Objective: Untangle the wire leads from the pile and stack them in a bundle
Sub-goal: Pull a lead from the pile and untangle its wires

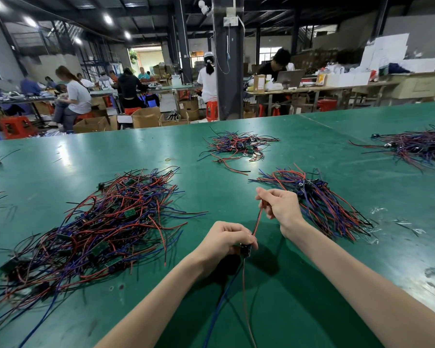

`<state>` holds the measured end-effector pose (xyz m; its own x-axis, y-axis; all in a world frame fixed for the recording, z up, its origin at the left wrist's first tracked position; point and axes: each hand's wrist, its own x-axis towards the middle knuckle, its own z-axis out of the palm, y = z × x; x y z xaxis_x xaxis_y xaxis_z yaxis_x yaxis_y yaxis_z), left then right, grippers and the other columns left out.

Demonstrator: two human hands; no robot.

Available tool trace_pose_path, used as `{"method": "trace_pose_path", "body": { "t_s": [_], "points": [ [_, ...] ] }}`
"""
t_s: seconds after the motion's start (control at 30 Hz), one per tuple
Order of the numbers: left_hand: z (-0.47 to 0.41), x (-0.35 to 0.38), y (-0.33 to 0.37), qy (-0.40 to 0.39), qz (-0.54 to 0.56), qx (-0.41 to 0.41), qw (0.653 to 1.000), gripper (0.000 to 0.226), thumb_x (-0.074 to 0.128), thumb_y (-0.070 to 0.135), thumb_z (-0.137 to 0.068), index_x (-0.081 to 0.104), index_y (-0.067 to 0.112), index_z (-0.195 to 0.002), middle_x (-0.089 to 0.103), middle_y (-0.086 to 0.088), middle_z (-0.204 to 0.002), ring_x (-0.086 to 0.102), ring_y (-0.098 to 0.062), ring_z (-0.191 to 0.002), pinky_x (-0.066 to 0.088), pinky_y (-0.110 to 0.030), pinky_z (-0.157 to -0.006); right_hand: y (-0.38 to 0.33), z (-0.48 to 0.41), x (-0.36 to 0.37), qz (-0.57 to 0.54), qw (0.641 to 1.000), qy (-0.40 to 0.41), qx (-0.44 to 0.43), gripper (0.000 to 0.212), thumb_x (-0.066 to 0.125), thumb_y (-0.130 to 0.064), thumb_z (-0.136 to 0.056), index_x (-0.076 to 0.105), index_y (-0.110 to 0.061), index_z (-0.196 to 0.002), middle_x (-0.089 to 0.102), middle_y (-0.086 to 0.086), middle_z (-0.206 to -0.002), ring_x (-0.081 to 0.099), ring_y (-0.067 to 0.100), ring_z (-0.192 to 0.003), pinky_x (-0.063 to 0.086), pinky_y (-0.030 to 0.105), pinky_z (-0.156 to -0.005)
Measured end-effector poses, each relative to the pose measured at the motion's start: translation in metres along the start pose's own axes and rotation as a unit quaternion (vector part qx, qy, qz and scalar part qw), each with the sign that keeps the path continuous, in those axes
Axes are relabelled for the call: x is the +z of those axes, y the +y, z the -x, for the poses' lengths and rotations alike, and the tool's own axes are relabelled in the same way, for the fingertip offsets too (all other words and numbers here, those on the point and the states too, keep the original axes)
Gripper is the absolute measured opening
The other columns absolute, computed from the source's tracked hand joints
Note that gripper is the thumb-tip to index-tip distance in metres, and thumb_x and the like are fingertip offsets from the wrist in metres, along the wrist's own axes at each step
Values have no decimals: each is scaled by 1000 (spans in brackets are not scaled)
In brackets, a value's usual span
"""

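Head view, left hand: our left hand [226, 238] is curled tight round the small black module [245, 248] at the root of one wire lead, low over the green table [299, 285].
Head view, right hand: our right hand [280, 205], just beyond the left and a little to its right, pinches the red strand [258, 219] between thumb and fingertips. The strand runs straight from one hand to the other.
Loose tails: a blue lead [221, 300] and a second red lead [243, 285] drop from under the left hand toward us and leave the view.
Tangled heap: the tangled heap [98, 222] spreads well to the left of the left hand, and the tails hang apart from it.
Bundle: the bundle [322, 204] lies just behind and to the right of the right hand, its leads roughly parallel.
Step, as we judge it: we are straightening one freed lead before it joins the bundle.
Doing it well: we grip the module body, not its joints. We let the right pinch glide lightly along the strand rather than tug it. We gather the two tails alongside so all three lie together. We lay the module end toward the bundle's dark ends.
Risk: a hard pull may strain the wire at the module.
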<state>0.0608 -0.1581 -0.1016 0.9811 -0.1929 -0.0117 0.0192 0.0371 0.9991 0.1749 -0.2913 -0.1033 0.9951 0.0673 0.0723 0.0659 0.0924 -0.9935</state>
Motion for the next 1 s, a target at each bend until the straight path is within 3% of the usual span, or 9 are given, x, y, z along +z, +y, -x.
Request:
{"method": "trace_pose_path", "body": {
  "t_s": [0.17, 0.33, 0.4, 0.57, 0.7, 0.9, 1.0],
  "points": [
    [2, -3, 1, 41, -7, -4, 999, 11, 63, 10, -67, 71, 10, -58, 63, -1, -59, 51, -8, -48, 40, -16, -49, -9, 1, -5, -80, 993, -39, 72, 27, 62, -30, -90, 65, -9, -73, 64, 7, -61, 45, 8, -35, 37, 16, -36],
    [-3, -12, 5, 170, -17, 34, 985, 32, 61, -2, -82, 72, 13, -56, 67, 0, -63, 56, -6, -57, 47, -16, -57, -15, 8, 1, -96, 972, -141, 164, 45, 50, -54, -89, 55, -10, -100, 65, 8, -88, 49, 11, -42, 44, 21, -39],
    [-4, -17, 8, 218, -13, 47, 975, 33, 60, -1, -83, 72, 14, -57, 69, 2, -64, 58, -3, -61, 48, -19, -63, -14, 15, 7, -64, 966, -180, 172, 43, 51, -50, -89, 55, -9, -102, 64, 8, -93, 49, 10, -44, 43, 22, -40],
    [-4, -26, 11, 292, 4, 57, 955, 27, 61, 4, -85, 71, 16, -63, 70, 6, -66, 58, -2, -64, 43, -23, -67, -10, 37, 24, 8, 945, -288, 156, 25, 60, -30, -89, 64, -6, -85, 69, 7, -84, 50, 7, -41, 41, 18, -38],
    [-5, -30, 11, 297, 26, 50, 953, 22, 62, 8, -87, 72, 17, -70, 68, 11, -67, 57, 1, -64, 42, -22, -63, -3, 52, 32, 18, 928, -351, 124, 15, 58, -14, -92, 63, -6, -80, 70, 6, -78, 50, 6, -40, 38, 17, -35],
    [-6, -31, 11, 246, 80, 32, 965, 9, 61, 19, -91, 70, 17, -89, 63, 3, -74, 57, -12, -64, 47, -23, -61, -5, 55, 35, 5, 954, -284, 99, 9, 61, -6, -89, 63, -4, -80, 64, 6, -64, 45, 5, -35, 34, 16, -31],
    [-5, -32, 9, 199, 95, 32, 975, 17, 59, 4, -89, 66, 13, -101, 68, -7, -86, 63, -12, -66, 52, -22, -57, -7, 54, 35, -12, 960, -265, 92, 11, 60, -3, -88, 62, -4, -78, 63, 2, -56, 44, 5, -33, 33, 15, -31]
  ]
}}
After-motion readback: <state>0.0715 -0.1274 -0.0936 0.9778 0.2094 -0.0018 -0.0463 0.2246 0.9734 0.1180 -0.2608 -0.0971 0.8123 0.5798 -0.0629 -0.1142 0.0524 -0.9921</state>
